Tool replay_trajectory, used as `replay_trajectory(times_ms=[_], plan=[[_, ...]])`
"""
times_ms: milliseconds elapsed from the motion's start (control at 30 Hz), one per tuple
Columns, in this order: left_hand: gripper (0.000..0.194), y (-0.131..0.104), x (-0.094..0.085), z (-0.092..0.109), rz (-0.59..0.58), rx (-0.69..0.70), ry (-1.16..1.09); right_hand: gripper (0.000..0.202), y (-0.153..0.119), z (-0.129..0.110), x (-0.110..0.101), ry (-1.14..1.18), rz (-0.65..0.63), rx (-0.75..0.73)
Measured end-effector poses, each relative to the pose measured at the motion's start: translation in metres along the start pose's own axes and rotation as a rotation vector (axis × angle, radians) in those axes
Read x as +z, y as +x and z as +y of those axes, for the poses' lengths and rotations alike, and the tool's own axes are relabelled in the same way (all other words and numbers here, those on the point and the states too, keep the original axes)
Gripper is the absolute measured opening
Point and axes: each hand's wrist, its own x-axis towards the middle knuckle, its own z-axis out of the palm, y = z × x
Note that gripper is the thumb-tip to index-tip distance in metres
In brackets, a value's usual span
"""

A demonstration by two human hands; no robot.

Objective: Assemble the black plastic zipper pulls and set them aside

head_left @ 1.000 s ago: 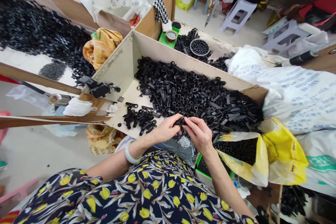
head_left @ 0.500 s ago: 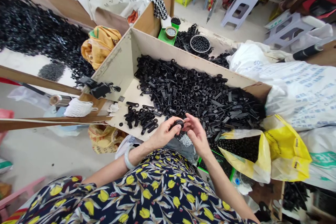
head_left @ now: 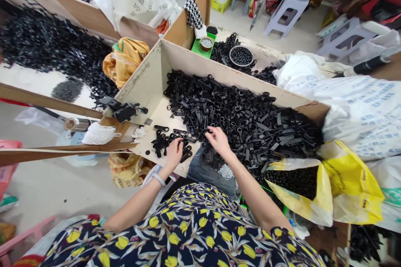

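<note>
My left hand point(head_left: 174, 153) is low over a small group of black plastic lever-shaped pieces point(head_left: 161, 142) on the pale table board. Its fingers are curled, with a dark piece between thumb and fingertips, partly hidden by the hand. To the right, my right hand point(head_left: 219, 140) reaches to the near edge of a large heap of black plastic parts point(head_left: 247, 112), rings and flat levers mixed. Its fingers are apart, and their tips touch or hover just over the parts. Small silvery metal pieces point(head_left: 226, 171) lie on a dark cloth point(head_left: 200, 169) below my right hand.
Low wooden walls point(head_left: 219, 64) border the heap. Beyond them are a metal bowl point(head_left: 241, 55) of black pieces and a green tray point(head_left: 202, 48). A yellow bag point(head_left: 354, 187) stands at right, near white sacks point(head_left: 360, 108). A black clamp-like fixture point(head_left: 123, 110) sits on the left wall.
My hands were together around a black ringed part in front of me. They have separated: the left moved left to the small group, the right forward to the heap's edge.
</note>
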Motion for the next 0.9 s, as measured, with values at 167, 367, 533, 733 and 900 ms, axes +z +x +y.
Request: replay_trajectory(times_ms=[167, 367, 533, 733, 900], plan=[[0.052, 0.025, -0.002, -0.005, 0.143, 0.185, 0.529, 0.031, 0.038, 0.042, -0.043, -0.271, 0.105, 0.160], [0.049, 0.106, 0.051, 0.077, -0.081, 0.946, 0.710, 0.027, 0.074, 0.050, -0.039, -0.501, 0.071, 0.129], [0.034, 0.172, 0.075, 0.123, -0.331, 1.303, 0.834, 0.020, 0.082, 0.054, -0.027, -0.573, 0.047, 0.111], [0.015, 0.201, 0.065, 0.142, -0.492, 1.409, 0.758, 0.016, 0.074, 0.070, -0.035, -0.433, 0.062, 0.091], [0.015, 0.206, 0.062, 0.158, -0.573, 1.147, 0.402, 0.013, 0.073, 0.072, -0.042, -0.171, 0.158, 0.104]])
